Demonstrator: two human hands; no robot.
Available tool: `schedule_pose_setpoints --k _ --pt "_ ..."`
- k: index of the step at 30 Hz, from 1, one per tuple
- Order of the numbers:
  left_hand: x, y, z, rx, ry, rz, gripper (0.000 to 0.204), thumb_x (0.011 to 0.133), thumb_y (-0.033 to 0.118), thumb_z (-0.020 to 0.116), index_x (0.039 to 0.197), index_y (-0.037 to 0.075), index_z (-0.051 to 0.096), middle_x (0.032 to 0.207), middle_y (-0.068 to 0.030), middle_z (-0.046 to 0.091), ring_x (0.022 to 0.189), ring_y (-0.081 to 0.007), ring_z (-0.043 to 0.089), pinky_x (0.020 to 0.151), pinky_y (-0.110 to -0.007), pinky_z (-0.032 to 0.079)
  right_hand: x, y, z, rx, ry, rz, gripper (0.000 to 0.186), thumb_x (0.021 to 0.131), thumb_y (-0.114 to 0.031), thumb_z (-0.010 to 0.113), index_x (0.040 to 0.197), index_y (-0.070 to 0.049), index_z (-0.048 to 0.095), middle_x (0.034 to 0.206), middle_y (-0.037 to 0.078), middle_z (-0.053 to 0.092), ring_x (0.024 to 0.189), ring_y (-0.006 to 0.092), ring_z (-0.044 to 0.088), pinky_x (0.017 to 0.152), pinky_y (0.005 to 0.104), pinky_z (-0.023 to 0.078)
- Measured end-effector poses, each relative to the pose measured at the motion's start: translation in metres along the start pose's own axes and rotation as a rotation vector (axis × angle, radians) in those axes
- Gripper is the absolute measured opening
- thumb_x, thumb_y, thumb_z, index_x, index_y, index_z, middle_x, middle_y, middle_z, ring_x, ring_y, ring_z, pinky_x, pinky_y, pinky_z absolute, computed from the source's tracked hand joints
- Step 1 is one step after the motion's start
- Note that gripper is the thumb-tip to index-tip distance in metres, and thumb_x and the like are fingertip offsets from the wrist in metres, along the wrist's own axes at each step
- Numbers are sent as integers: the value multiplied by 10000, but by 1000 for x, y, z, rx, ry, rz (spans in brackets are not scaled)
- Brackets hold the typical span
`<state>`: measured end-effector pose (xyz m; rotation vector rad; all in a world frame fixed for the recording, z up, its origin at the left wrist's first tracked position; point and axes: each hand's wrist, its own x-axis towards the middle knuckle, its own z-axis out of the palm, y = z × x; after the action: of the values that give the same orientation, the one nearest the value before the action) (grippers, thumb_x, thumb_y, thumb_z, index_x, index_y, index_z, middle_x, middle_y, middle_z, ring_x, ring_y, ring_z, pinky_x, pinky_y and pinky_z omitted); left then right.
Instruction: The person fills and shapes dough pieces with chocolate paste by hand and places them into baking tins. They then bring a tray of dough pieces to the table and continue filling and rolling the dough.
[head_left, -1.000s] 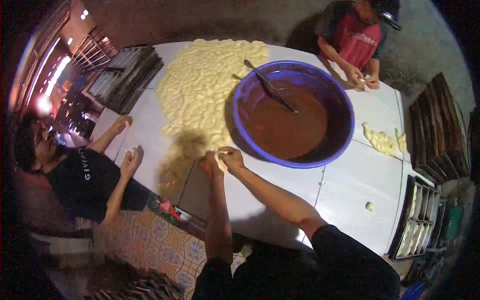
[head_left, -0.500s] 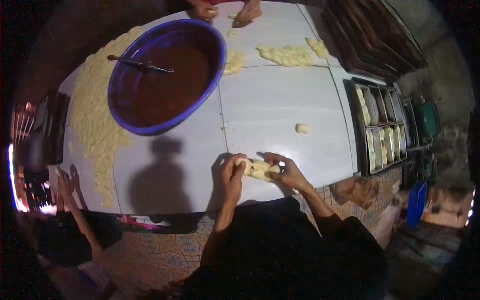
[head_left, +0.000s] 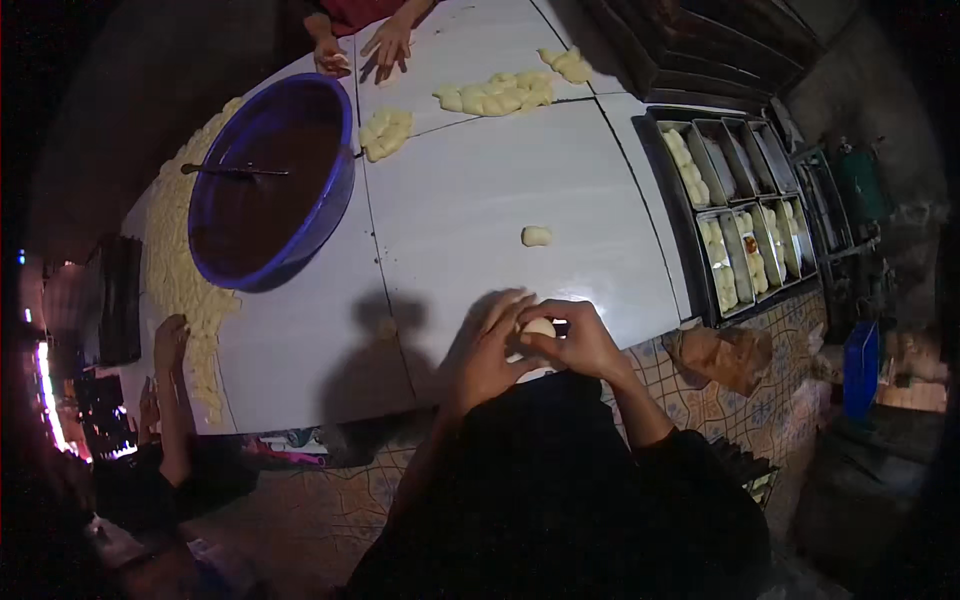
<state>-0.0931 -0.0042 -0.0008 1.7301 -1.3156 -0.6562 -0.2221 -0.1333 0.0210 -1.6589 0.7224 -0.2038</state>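
Near the front edge of the white tabletop (head_left: 510, 180), both hands meet around a pale dough ball (head_left: 540, 330). My right hand (head_left: 585, 345) has thumb and fingers closed on it. My left hand (head_left: 490, 355) cups it from the left, fingertips raised behind it; some of its fingers are partly hidden. A separate small dough piece (head_left: 536, 236) lies just beyond. A large blue basin (head_left: 340, 180) of brown mixture, with a utensil (head_left: 225, 170) resting in it, stands at the left, beside a spread of many dough pieces (head_left: 175, 260).
Metal molds with dough (head_left: 730, 270) sit at the right, below stacked dark boards (head_left: 700, 40). More dough clusters (head_left: 495, 98) lie toward the back. A co-worker's hands (head_left: 385, 45) work at the far side; another's hand (head_left: 170, 340) is at the left. A blue crate (head_left: 860, 370) is on the right.
The view has swung toward the molds on the right. My hands moved from the dough pile to the near edge, and the elongated dough between them now shows as a rounder ball.
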Motion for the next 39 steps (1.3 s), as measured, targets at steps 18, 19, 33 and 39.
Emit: schedule_pose_setpoints --k 18,19,33,39 --pt "-14 -38 12 -55 594 -380 198 942 107 542 1060 -26 631 919 -82 646 812 -130 601 705 -246 469 14 16 -5 81 238 -124 202 872 -13 599 1062 4 666 949 64 654 925 124 600 772 253 492" --pt "-10 -41 1 -505 648 -491 187 959 163 525 937 -2 611 884 -88 633 818 -170 608 714 -266 468 16 28 -18 284 410 -142 162 878 -35 591 1001 -5 692 971 100 647 937 143 607 767 249 501" --pt "10 9 -9 -995 518 -323 519 1019 270 423 1463 88 225 1349 -128 464 1242 -304 469 994 -385 410 41 4 24 64 -12 -342 381 848 -91 666 1223 -53 603 1324 142 444 1088 248 540 835 312 502" --pt "3 14 -12 -34 515 -73 418 772 11 697 1180 -10 611 1203 -138 598 1170 -258 549 981 -326 415 33 -25 32 187 31 -281 345 872 -64 621 1214 -21 607 1050 103 553 949 162 544 782 260 452"
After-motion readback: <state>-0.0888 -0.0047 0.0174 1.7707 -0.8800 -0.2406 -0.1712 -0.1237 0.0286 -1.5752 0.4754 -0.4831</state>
